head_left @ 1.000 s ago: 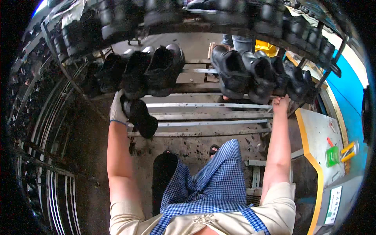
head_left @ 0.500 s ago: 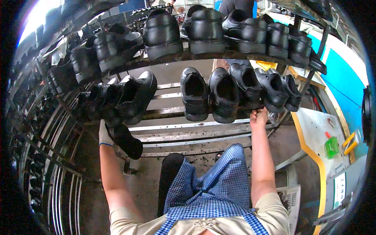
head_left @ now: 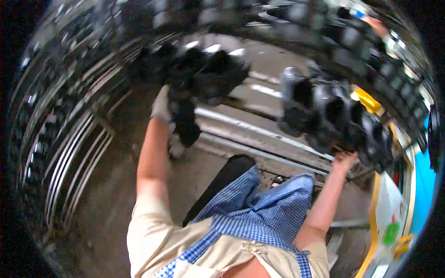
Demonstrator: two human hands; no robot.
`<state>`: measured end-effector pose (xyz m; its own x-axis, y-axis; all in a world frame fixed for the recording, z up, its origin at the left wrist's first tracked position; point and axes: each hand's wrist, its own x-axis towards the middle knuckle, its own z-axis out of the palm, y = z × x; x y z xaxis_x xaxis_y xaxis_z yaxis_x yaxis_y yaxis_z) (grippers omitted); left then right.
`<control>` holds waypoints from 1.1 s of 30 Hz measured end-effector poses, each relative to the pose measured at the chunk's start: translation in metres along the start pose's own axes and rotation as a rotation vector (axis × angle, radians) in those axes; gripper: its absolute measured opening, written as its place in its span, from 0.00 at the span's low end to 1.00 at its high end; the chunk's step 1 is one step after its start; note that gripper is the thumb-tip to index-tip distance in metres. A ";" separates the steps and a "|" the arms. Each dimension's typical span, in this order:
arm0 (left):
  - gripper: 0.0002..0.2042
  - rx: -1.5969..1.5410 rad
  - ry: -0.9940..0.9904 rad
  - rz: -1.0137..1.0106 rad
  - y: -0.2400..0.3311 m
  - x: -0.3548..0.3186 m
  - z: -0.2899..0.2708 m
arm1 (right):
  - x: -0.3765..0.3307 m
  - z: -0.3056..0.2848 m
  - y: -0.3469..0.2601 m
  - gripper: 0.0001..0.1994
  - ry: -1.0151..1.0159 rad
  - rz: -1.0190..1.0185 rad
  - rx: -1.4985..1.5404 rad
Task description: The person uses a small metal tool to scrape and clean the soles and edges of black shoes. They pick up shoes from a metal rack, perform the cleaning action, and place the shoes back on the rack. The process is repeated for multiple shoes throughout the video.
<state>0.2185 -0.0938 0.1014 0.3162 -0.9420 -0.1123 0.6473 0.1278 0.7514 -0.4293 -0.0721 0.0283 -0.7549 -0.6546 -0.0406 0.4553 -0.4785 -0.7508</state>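
At the left end of the rack is my left hand [head_left: 161,104], in a pale glove. Beside its palm a dark shoe [head_left: 186,121] hangs below the shelf, seemingly in its grip, though blur hides most of the fingers. My right hand [head_left: 345,160] is bare and curls from below round the front edge of the rack shelf, under a group of black shoes [head_left: 331,106]. Another cluster of black shoes [head_left: 211,69] stands on the same shelf toward the left, with metal slats [head_left: 241,124] showing between the two groups.
Blurred shoes [head_left: 273,39] line a higher shelf. More racks with metal rails [head_left: 76,162] stand at my left. On the right is a yellow-edged table [head_left: 376,222] with a green object [head_left: 391,232]. A yellow thing [head_left: 367,99] lies beyond the rack.
The view has turned and blurred, so the rack now slants down to the right. Both hands appear farther right in the picture, each still at its end of the rack.
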 end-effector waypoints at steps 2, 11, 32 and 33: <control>0.16 0.018 0.074 -0.104 0.009 -0.003 -0.009 | -0.018 0.016 -0.007 0.17 -0.002 0.041 -0.014; 0.14 -0.109 0.041 -0.085 0.030 -0.019 -0.079 | 0.009 -0.010 0.000 0.18 -0.154 0.083 -0.089; 0.20 0.171 0.140 0.325 0.110 -0.064 -0.212 | -0.137 0.116 0.087 0.17 -0.465 0.263 0.099; 0.21 0.256 0.114 0.365 0.112 -0.063 -0.219 | -0.143 0.119 0.091 0.16 -0.466 0.256 0.086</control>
<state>0.4223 0.0479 0.0502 0.5753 -0.8076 0.1296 0.2914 0.3504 0.8901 -0.2234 -0.0917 0.0447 -0.3342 -0.9376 0.0965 0.6491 -0.3032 -0.6977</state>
